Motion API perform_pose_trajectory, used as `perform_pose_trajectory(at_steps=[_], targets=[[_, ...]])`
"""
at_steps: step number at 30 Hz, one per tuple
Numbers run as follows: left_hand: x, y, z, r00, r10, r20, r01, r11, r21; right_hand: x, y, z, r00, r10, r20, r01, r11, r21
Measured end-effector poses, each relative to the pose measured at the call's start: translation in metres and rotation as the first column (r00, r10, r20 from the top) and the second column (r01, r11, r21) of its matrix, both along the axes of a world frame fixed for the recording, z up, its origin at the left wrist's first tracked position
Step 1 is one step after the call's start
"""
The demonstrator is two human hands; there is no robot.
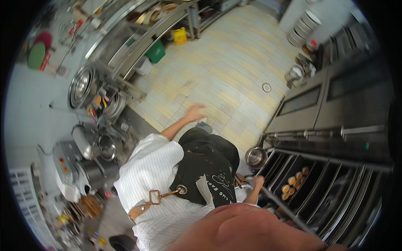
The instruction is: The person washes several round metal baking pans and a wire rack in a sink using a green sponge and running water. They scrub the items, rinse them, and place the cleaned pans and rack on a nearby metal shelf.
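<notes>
My left hand [195, 113] reaches out over the tiled floor, fingers stretched and slightly blurred, holding nothing. Closed at the right, my right hand [258, 183] is wrapped round a metal post of the tray rack [289, 211]. Dark baking trays [318, 188] fill this rack in several tiers. On one of them lie several small round golden baked pieces [292, 180], too small to name exactly. Close beyond the right hand is a steel pot [256, 157], with a dark handle.
A steel oven [331, 104] with windowed doors stands along the right. At the left are a mixer [69, 171], nested steel bowls [81, 85] and a steel sink counter [113, 46]. A green bin [156, 52] and a yellow jug [180, 36] stand on the tiled floor [217, 71].
</notes>
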State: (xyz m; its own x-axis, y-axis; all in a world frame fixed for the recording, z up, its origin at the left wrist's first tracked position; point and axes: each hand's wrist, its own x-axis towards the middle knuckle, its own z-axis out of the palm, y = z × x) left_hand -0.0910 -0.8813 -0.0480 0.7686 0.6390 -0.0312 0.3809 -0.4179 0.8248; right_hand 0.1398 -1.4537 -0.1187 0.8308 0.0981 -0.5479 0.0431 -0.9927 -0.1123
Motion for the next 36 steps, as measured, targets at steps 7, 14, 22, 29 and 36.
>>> perform_pose_trajectory(at_steps=[7,14,22,29,36], targets=[[0.184,-0.096,0.234,0.262,-0.94,0.219,0.65,0.339,0.68,0.197,0.381,0.096,0.863,0.303,0.403,-0.422,0.872,0.249],[0.225,0.099,0.086,0.834,-0.52,-0.185,0.516,0.614,0.597,0.083,0.611,0.129,0.685,0.696,0.214,-0.694,0.535,0.481],[-0.04,0.386,-0.127,0.859,0.301,-0.415,-0.256,0.953,0.161,0.129,0.703,0.107,0.714,0.661,-0.232,-0.371,0.638,0.675],[-0.213,0.367,-0.133,0.317,0.669,-0.672,-0.897,0.442,0.017,0.332,0.727,-0.03,0.733,0.665,-0.147,-0.619,0.74,0.262],[-0.184,0.366,-0.098,-0.014,0.85,-0.526,-0.788,-0.334,-0.518,0.233,1.097,-0.003,0.187,0.946,0.264,-0.912,0.068,0.404]])
